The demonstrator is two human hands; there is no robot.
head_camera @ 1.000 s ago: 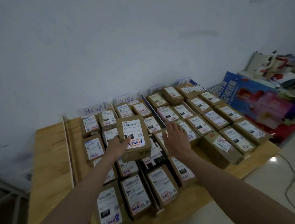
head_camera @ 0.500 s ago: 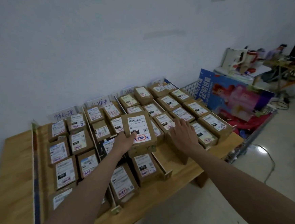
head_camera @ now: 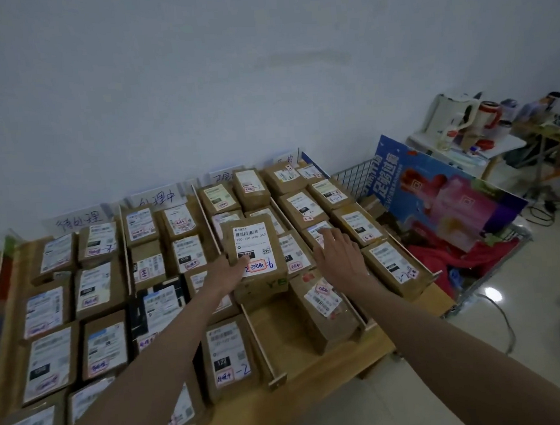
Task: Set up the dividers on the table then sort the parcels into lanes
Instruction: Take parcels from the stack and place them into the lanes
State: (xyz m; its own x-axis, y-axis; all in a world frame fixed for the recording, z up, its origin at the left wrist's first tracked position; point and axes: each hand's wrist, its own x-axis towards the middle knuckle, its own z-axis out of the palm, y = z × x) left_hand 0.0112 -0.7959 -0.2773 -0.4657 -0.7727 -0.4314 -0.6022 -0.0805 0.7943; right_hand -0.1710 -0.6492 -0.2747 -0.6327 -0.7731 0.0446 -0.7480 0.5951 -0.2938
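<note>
My left hand (head_camera: 226,273) grips a brown cardboard parcel (head_camera: 254,248) with a white label by its left edge, held above the third lane from the left. My right hand (head_camera: 337,253) hovers open, fingers spread, over the parcels to the right of it. The wooden table (head_camera: 315,340) carries thin upright dividers (head_camera: 258,334) that split it into lanes. Several labelled parcels fill each lane. A loose parcel (head_camera: 323,306) lies at an angle below the held one. Handwritten paper signs (head_camera: 78,219) stand at the far end of the lanes against the wall.
A wire cart (head_camera: 477,270) with a blue and pink poster board (head_camera: 445,196) and red cloth stands right of the table. Further right a small table holds a white kettle (head_camera: 455,118) and clutter. A cable (head_camera: 508,318) runs across the floor. The white wall is behind the table.
The view has swung to the right, so the table sits further left in frame. The held parcel has moved right across the lanes. My right hand stays open beside it.
</note>
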